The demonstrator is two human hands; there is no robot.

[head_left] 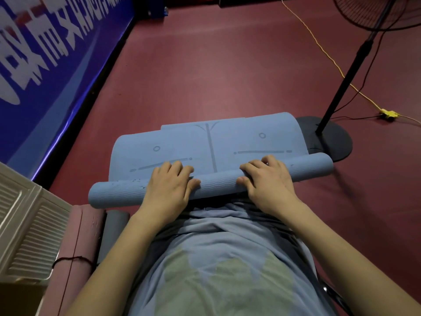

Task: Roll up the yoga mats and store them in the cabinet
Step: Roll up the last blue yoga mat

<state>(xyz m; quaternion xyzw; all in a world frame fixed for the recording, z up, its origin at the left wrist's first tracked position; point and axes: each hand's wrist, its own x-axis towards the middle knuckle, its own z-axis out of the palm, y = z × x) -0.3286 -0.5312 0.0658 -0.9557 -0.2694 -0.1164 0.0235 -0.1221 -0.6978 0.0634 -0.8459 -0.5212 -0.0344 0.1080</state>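
Note:
A blue yoga mat [205, 142] lies on the dark red floor, its near end wound into a roll [118, 192] that runs from left to right. My left hand [169, 185] rests on top of the roll left of the middle, fingers curled over its far side. My right hand [266, 179] grips the roll right of the middle in the same way, thumb on the near side. The flat part beyond the roll is short and shows printed lines and circles. No cabinet is in view.
A standing fan's pole [348, 71] and round black base [330, 137] sit just right of the mat. A yellow cable [328, 55] runs to a plug [389, 113]. A pink rolled mat [75, 242] and a grey roll [114, 229] lie at my left, beside a white slatted panel [25, 229]. A blue banner [45, 65] lines the left.

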